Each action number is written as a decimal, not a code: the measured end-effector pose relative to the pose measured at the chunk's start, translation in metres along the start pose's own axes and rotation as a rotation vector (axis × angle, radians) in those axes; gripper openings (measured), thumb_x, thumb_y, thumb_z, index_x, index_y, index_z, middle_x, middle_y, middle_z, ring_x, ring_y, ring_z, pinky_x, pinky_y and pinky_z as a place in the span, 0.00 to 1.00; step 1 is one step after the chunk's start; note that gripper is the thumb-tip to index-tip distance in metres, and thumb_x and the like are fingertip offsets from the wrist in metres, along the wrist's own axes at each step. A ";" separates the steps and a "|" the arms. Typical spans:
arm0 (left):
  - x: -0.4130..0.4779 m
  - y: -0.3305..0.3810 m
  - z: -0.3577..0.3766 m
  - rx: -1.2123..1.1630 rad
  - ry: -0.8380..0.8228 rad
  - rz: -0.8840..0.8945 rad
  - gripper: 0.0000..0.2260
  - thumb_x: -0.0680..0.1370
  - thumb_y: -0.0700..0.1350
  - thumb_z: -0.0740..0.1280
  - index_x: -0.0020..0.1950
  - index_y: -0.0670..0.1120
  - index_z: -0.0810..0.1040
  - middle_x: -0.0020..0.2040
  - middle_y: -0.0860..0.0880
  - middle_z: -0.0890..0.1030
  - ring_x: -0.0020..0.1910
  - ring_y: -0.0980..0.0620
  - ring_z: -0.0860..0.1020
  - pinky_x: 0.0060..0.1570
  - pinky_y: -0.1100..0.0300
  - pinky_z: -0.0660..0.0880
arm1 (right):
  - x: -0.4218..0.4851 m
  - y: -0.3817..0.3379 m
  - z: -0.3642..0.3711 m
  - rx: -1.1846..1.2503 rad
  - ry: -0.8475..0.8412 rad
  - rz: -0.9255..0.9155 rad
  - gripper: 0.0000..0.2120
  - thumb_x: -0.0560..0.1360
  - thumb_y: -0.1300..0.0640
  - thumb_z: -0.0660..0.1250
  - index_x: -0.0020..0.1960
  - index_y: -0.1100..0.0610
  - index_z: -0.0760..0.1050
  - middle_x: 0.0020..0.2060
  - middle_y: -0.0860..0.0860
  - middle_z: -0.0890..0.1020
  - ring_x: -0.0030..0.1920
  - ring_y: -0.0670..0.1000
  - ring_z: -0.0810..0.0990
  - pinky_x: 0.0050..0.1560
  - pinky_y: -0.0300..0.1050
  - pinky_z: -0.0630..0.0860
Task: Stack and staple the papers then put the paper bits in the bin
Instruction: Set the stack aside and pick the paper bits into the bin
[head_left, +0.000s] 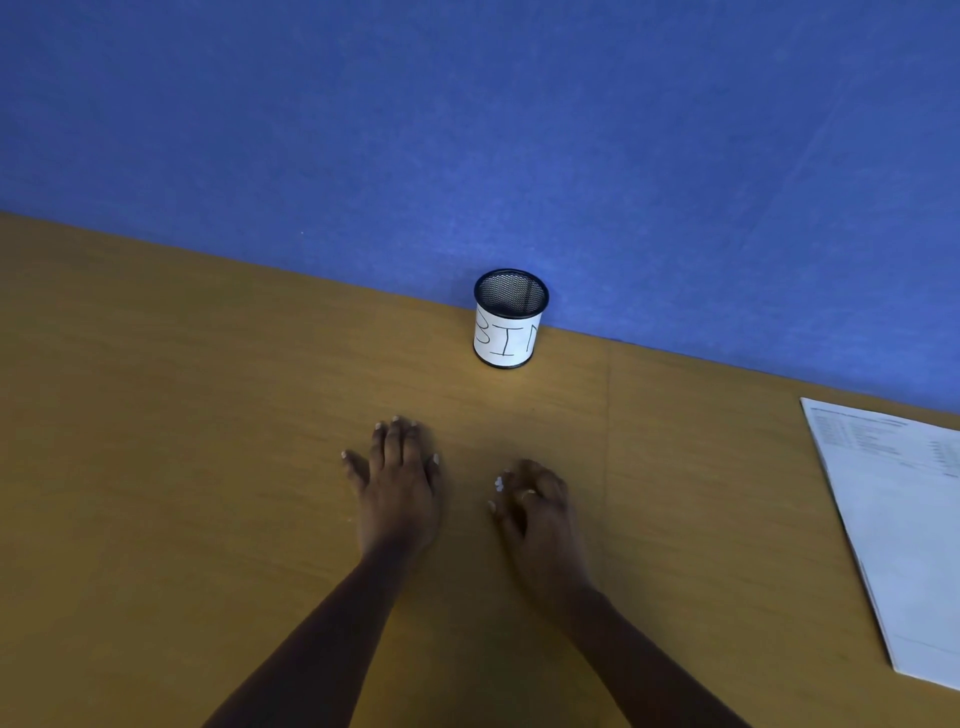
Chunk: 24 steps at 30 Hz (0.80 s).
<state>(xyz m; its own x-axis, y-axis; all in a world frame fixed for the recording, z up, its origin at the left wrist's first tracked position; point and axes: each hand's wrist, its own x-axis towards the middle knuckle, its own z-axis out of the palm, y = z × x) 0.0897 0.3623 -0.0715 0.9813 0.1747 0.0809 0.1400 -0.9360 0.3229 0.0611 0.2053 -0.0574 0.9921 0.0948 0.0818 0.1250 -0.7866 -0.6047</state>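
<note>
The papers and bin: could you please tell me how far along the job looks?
Papers lie stacked at the right; a staple cannot be made out. The right hand curls, seemingly around paper bits; the left hand rests flat. Dropping them into the mesh bin remains.

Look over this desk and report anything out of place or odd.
Nothing spilled or damaged. The bin stands upright by the blue wall. The papers lie askew at the right of the desk, partly out of frame. White specks at the right hand may be bits or nails.
</note>
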 end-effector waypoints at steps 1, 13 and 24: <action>0.000 0.000 0.000 -0.003 0.001 0.001 0.33 0.74 0.57 0.37 0.74 0.44 0.59 0.75 0.45 0.61 0.76 0.47 0.54 0.71 0.39 0.47 | 0.004 0.001 -0.003 0.026 0.024 0.009 0.19 0.76 0.49 0.62 0.61 0.59 0.76 0.64 0.55 0.74 0.66 0.53 0.69 0.63 0.33 0.59; 0.001 0.001 0.003 -0.019 0.023 -0.002 0.34 0.74 0.57 0.39 0.72 0.41 0.65 0.73 0.42 0.66 0.74 0.44 0.60 0.69 0.36 0.51 | 0.050 0.013 -0.028 0.213 -0.206 -0.015 0.13 0.65 0.63 0.76 0.49 0.62 0.82 0.43 0.52 0.80 0.42 0.44 0.79 0.42 0.28 0.71; 0.001 0.000 0.003 0.000 0.001 -0.005 0.36 0.73 0.58 0.35 0.73 0.43 0.61 0.75 0.44 0.62 0.75 0.46 0.56 0.70 0.38 0.48 | 0.054 0.010 -0.026 0.217 -0.226 -0.013 0.08 0.64 0.64 0.76 0.43 0.63 0.84 0.33 0.40 0.73 0.36 0.31 0.75 0.37 0.23 0.69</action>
<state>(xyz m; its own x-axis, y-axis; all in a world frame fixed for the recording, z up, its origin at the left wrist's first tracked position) 0.0912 0.3619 -0.0745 0.9805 0.1794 0.0802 0.1447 -0.9351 0.3235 0.1158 0.1866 -0.0382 0.9638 0.2566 -0.0727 0.1124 -0.6380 -0.7618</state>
